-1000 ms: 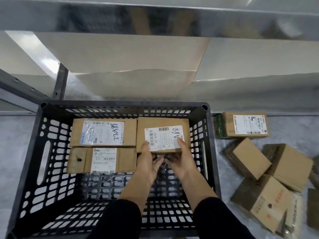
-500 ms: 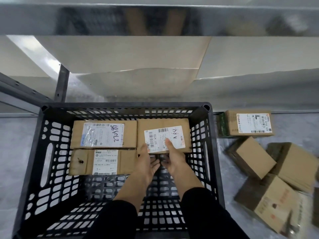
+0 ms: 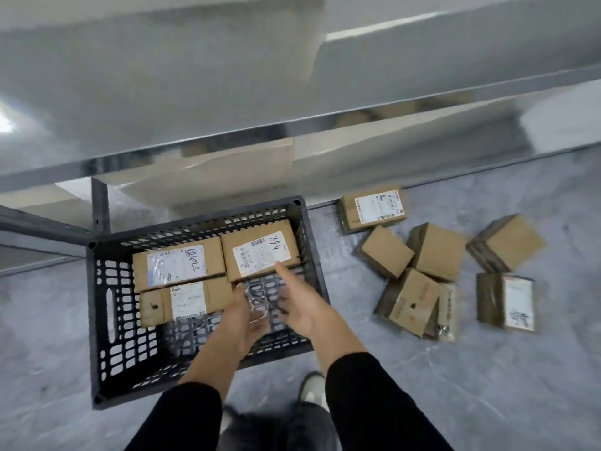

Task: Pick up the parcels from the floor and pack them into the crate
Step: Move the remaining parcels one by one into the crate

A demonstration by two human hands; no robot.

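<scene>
A black plastic crate (image 3: pixel 100 320) stands on the grey floor and holds three cardboard parcels. One labelled parcel (image 3: pixel 260 249) lies in the far right corner, a second (image 3: pixel 177 265) at the far left, a third (image 3: pixel 185 302) in front of that. My left hand (image 3: pixel 242 315) and my right hand (image 3: pixel 292 304) hover over the crate's bare bottom with relaxed fingers and hold nothing. The right index finger points toward the far right parcel's label. Several more parcels lie on the floor to the right, among them a labelled one (image 3: pixel 372 208) near the shelf and a plain one (image 3: pixel 385 250).
A metal shelf rack (image 3: pixel 227 138) with cardboard sheets runs across the back, and its upright post (image 3: pixel 100 206) stands behind the crate's left corner. My shoe (image 3: pixel 312 387) is on the floor just in front of the crate.
Both hands have let go of the far right parcel and drawn back toward me. The view has pulled up and tilted, showing more floor and parcels at the right.
</scene>
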